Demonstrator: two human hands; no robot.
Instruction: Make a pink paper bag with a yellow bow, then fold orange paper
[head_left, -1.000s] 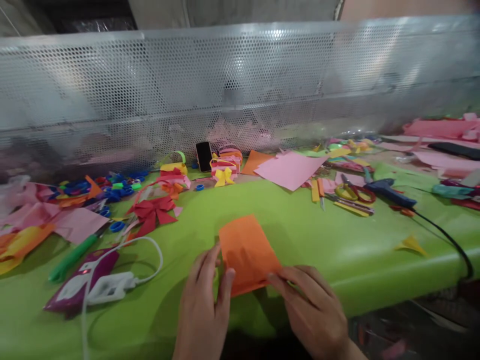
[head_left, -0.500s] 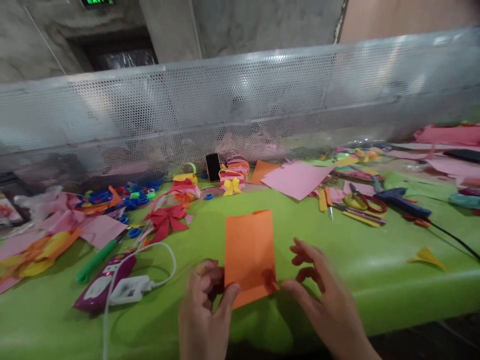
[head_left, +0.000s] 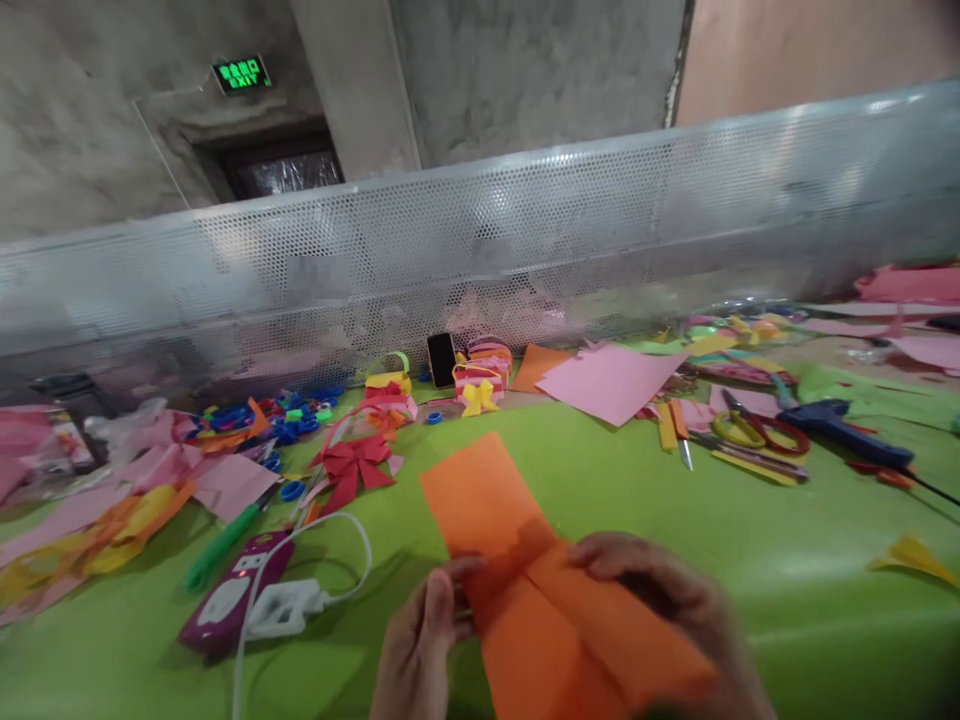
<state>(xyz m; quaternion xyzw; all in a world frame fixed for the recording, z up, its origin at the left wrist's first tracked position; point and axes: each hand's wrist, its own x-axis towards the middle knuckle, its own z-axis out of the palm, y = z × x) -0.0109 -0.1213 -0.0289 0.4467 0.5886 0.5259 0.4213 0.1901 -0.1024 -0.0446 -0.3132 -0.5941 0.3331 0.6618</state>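
An orange sheet of folded paper [head_left: 487,500] is held up over the green table covering, its near part opened out into wide flaps. My left hand [head_left: 424,640] pinches its left edge between thumb and fingers. On the right, my right hand [head_left: 667,590] grips the raised right flap, with the thumb and some fingers hidden behind the paper. Beyond the paper, a red paper bow [head_left: 356,468] lies to the left, and small paper bags [head_left: 480,380] with a yellow bow stand near a phone [head_left: 441,360].
A purple power strip [head_left: 236,600] with a white charger [head_left: 289,608] and cable lies at left, beside a green-handled tool [head_left: 221,545]. Scissors [head_left: 761,430], a utility knife [head_left: 682,440] and a blue glue gun [head_left: 847,430] lie at right. A perforated metal panel [head_left: 420,250] stands behind.
The orange paper has gone from a flat, narrow rectangle to turned and spread flaps. My right hand, apart from it before, now holds it. The view has tilted up slightly.
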